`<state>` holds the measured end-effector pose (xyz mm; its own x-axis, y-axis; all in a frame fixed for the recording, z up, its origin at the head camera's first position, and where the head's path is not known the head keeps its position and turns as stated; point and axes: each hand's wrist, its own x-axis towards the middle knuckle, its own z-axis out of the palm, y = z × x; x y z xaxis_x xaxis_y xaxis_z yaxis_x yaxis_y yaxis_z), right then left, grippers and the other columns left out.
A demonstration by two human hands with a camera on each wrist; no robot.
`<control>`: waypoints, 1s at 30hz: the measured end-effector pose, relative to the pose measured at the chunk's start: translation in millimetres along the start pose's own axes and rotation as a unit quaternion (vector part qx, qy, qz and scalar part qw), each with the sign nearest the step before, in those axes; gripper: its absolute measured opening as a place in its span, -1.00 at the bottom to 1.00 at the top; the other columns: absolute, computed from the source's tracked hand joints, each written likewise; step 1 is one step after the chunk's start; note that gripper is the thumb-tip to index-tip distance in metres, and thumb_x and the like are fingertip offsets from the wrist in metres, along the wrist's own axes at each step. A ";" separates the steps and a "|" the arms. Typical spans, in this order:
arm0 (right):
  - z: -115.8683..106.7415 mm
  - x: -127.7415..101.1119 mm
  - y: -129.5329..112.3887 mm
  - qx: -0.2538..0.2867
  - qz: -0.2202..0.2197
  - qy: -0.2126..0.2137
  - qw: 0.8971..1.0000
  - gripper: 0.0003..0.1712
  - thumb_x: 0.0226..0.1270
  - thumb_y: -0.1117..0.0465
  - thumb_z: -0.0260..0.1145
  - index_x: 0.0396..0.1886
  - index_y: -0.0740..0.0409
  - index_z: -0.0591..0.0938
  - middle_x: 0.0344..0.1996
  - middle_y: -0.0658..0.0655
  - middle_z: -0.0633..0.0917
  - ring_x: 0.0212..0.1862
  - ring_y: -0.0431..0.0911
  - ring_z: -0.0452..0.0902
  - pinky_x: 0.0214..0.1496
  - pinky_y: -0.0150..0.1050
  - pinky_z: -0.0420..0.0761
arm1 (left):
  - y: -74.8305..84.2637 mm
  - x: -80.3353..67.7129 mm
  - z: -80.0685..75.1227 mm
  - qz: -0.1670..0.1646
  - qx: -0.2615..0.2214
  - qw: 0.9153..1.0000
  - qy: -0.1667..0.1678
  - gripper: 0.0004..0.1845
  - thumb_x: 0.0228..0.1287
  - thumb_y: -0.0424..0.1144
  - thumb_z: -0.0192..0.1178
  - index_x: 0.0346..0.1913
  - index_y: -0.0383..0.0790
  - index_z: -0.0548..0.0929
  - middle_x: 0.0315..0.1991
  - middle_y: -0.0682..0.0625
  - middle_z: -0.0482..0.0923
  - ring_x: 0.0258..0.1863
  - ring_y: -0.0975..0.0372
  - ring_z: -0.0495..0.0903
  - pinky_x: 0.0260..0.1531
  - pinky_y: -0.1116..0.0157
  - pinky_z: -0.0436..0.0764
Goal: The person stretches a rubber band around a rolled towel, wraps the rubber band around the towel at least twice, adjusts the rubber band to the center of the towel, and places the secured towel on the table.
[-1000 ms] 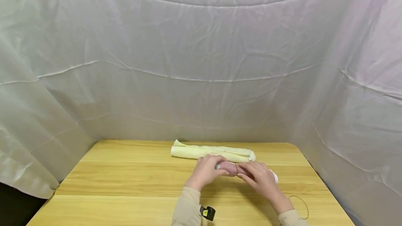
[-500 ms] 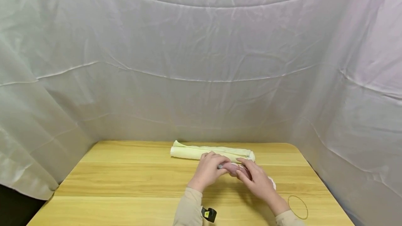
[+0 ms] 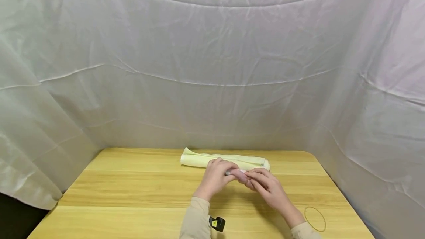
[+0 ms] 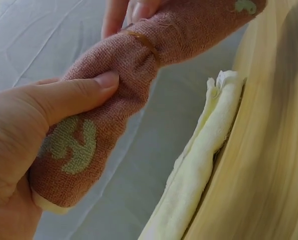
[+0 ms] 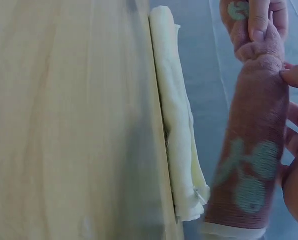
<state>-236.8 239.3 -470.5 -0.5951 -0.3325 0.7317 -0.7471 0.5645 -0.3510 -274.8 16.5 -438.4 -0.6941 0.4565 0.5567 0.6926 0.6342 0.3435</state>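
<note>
Left wrist view: gripping one end of a brown towel roll (image 4: 131, 92) in the left fingers (image 3: 228, 164), thumb (image 4: 104, 81) laid along the top, closed down to the cloth's thickness; pinching with the right fingers (image 3: 256, 176), almost tip to tip, at a rubber band (image 4: 144, 41) cinched round the roll's waist. In the head view, held up between left and right fingers, apparently above the tabletop (image 3: 132, 189). Most likely trouble: losing the band from the right fingertips under tension, and so springing it crooked across the cloth. Also possible: nipping a fold of towel along with the band, hard to rule out from these angles, and so leaving a bulge. Risk of skewing the rolled layers by squeezing too hard with the left fingers, or of loosening the wrap by easing off too soon. Worth minding as well: bumping the pale yellow roll (image 4: 204, 140), lying just beyond the fingers, or dragging the loose band (image 3: 305, 214), lying behind the right fingers near the sleeve (image 3: 303, 231), by lowering the right forearm (image 3: 292, 215).
</note>
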 end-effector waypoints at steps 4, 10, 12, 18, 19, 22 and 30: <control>0.3 0.4 -2.0 -0.039 0.020 -0.002 0.999 -0.69 0.16 0.39 0.37 -0.13 -0.02 0.65 -0.13 -0.05 0.65 -0.05 -0.21 0.54 0.00 -0.40 0.56 | -0.3 0.8 0.9 0.015 0.006 1.000 -0.009 -0.81 0.15 -0.01 0.35 -0.16 0.12 0.71 -0.18 0.27 0.74 -0.16 0.36 0.57 0.15 0.15 0.43; -0.3 -3.3 -0.9 -0.079 0.051 -0.013 0.995 -0.75 0.12 0.28 0.40 -0.39 -0.13 0.50 -0.23 -0.14 0.58 -0.16 -0.29 0.44 -0.17 -0.28 0.54 | -5.7 -0.4 -3.2 0.002 -0.018 1.000 0.016 -0.82 0.14 -0.03 0.36 -0.18 0.11 0.71 -0.21 0.26 0.73 -0.14 0.34 0.57 0.18 0.11 0.42; -1.0 -5.3 -0.3 -0.078 0.066 -0.012 0.995 -0.73 0.12 0.26 0.42 -0.41 -0.13 0.48 -0.26 -0.14 0.57 -0.20 -0.31 0.41 -0.22 -0.31 0.51 | -8.6 -1.8 -5.5 -0.014 -0.031 0.999 0.037 -0.83 0.10 -0.06 0.39 -0.22 0.10 0.71 -0.24 0.25 0.73 -0.14 0.32 0.57 0.17 0.10 0.43; -2.2 -3.1 -8.8 -0.062 0.142 -0.023 0.988 -0.68 0.17 0.11 0.45 -0.16 -0.01 0.51 -0.29 -0.13 0.58 -0.28 -0.32 0.44 -0.31 -0.38 0.51 | -6.7 -1.0 -6.0 -0.014 -0.047 0.998 0.030 -0.82 0.11 -0.04 0.38 -0.21 0.10 0.71 -0.23 0.25 0.73 -0.13 0.31 0.57 0.14 0.09 0.45; -2.1 -1.7 -11.2 -0.063 0.155 -0.027 0.986 -0.64 0.18 0.08 0.44 -0.09 0.00 0.51 -0.25 -0.11 0.61 -0.24 -0.29 0.50 -0.27 -0.34 0.56 | -5.0 -0.1 -4.8 -0.008 -0.042 0.999 0.025 -0.82 0.12 -0.03 0.37 -0.21 0.10 0.71 -0.22 0.25 0.73 -0.13 0.32 0.57 0.13 0.10 0.45; -1.4 2.6 -17.0 -0.061 0.186 -0.037 0.980 -0.53 0.26 0.02 0.38 0.12 0.03 0.50 -0.11 0.01 0.68 -0.12 -0.16 0.60 -0.15 -0.17 0.62 | 0.9 2.3 -1.6 0.010 -0.030 0.999 0.017 -0.80 0.12 0.00 0.36 -0.19 0.09 0.71 -0.19 0.24 0.74 -0.13 0.32 0.58 0.13 0.12 0.47; -1.1 4.3 -18.6 -0.069 0.174 -0.042 0.981 -0.65 0.28 0.24 0.33 0.06 0.03 0.56 -0.19 -0.03 0.67 -0.22 -0.29 0.50 -0.23 -0.31 0.54 | 5.2 2.9 2.6 0.035 -0.004 0.999 0.040 -0.81 0.08 -0.05 0.40 -0.22 0.10 0.70 -0.20 0.24 0.74 -0.17 0.34 0.58 0.11 0.15 0.48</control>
<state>-225.1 228.2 -460.2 -0.8342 -0.1588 0.5281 -0.4496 0.7502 -0.4847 -273.8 22.8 -437.0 -0.6254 0.4481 0.6388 0.7415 0.5963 0.3076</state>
